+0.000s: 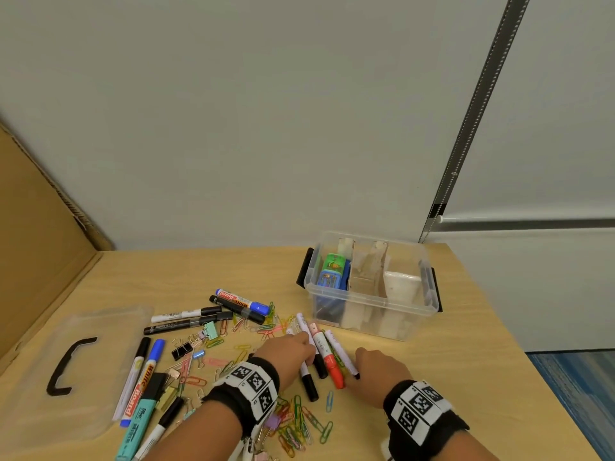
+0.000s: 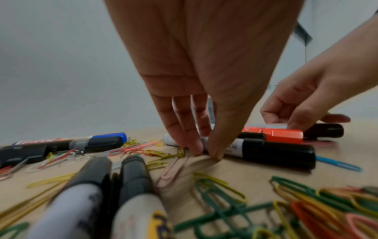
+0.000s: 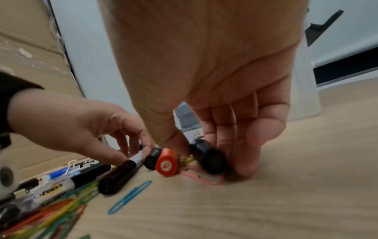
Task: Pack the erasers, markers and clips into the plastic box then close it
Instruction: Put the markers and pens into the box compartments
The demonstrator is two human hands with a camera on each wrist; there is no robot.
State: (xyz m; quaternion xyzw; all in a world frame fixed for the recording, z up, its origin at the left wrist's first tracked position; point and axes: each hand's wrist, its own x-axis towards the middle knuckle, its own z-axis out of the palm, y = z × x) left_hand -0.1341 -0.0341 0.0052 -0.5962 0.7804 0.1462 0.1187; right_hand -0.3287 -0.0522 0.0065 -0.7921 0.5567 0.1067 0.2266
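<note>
The clear plastic box (image 1: 369, 304) stands open at the back right, with erasers (image 1: 331, 272) in its left compartment. In front of it lie several markers side by side, one of them with a red cap (image 1: 334, 371). My left hand (image 1: 293, 352) pinches the white barrel of a black-capped marker (image 2: 272, 152) with thumb and fingers (image 2: 205, 153). My right hand (image 1: 372, 366) curls round another black-capped marker (image 3: 208, 159) at the right of the group, next to the red cap (image 3: 166, 163). Coloured paper clips (image 1: 296, 424) and binder clips (image 1: 181, 351) litter the table.
The clear lid (image 1: 100, 327) with a black handle (image 1: 66, 367) lies flat at the left, with markers (image 1: 143, 380) on its edge. More markers (image 1: 239, 302) lie behind the clips. A cardboard sheet (image 1: 40, 227) leans at the left. The table's right edge (image 1: 519, 347) is close to the box.
</note>
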